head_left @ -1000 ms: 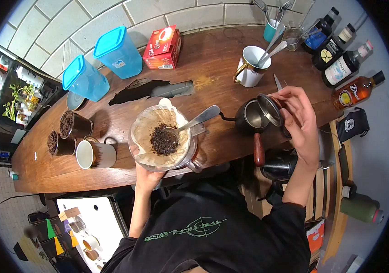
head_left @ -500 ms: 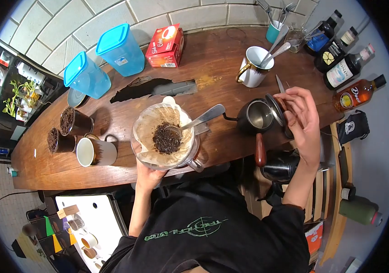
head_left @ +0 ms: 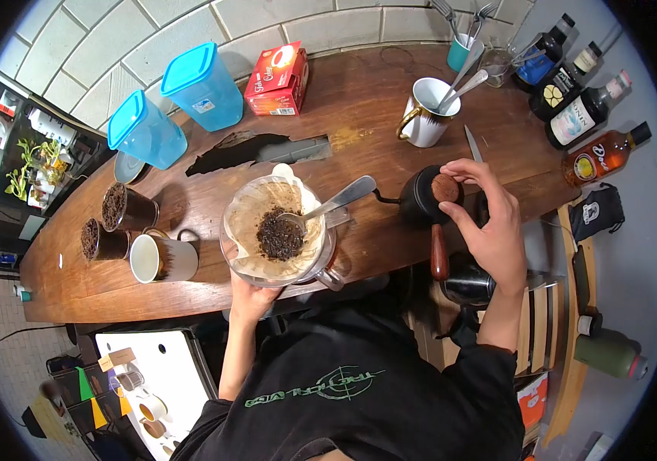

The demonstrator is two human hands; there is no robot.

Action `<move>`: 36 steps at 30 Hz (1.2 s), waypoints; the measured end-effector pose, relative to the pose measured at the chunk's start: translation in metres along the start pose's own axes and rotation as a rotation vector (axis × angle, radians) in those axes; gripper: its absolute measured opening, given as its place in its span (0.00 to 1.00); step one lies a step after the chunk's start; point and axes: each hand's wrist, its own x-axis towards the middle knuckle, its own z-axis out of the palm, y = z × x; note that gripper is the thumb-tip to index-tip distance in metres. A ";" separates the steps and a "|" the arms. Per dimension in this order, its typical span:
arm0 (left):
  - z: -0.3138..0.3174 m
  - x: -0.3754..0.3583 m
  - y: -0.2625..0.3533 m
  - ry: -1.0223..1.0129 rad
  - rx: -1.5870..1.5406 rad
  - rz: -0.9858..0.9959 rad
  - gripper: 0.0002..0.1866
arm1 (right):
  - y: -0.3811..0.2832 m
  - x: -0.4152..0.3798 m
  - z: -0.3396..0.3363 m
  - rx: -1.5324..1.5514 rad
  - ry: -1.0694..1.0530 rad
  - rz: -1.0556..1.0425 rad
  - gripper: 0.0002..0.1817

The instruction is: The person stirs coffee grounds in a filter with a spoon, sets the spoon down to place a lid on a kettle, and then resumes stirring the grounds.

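Note:
My left hand (head_left: 251, 297) is at the near side of a clear coffee dripper (head_left: 330, 250), its fingers mostly hidden under the rim. Inside the dripper sits a paper filter (head_left: 247, 223) with dark coffee grounds (head_left: 278, 234). A metal spoon (head_left: 344, 194) rests in the grounds, handle pointing up and right. To the right stands a small black kettle (head_left: 414, 201) with a thin spout and a wooden side handle (head_left: 440, 253). Its lid is on, and my right hand (head_left: 493, 223) has thumb and index finger around the round brown lid knob (head_left: 444, 188).
Left of the dripper stand a mug (head_left: 171, 259) and two glasses of dark grounds (head_left: 128, 207). Behind are blue containers (head_left: 204, 88), a red box (head_left: 277, 81) and a hole (head_left: 247, 151) in the tabletop. A mug with spoons (head_left: 426, 123), a knife (head_left: 473, 144) and bottles (head_left: 574, 119) are at right.
The kettle lid has gone from tilted up beside the opening to lying over it, carried leftward by my right hand. My left hand and the dripper stay put.

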 end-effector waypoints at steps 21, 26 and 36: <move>0.003 -0.001 -0.002 0.011 -0.086 -0.007 0.56 | -0.010 -0.002 0.005 -0.371 -0.039 -0.108 0.12; 0.001 -0.001 -0.003 0.003 -0.061 -0.015 0.55 | -0.017 0.001 0.010 -0.501 -0.059 -0.220 0.12; 0.000 0.000 0.001 -0.018 -0.043 0.004 0.53 | -0.024 0.004 0.022 -0.569 0.001 -0.254 0.11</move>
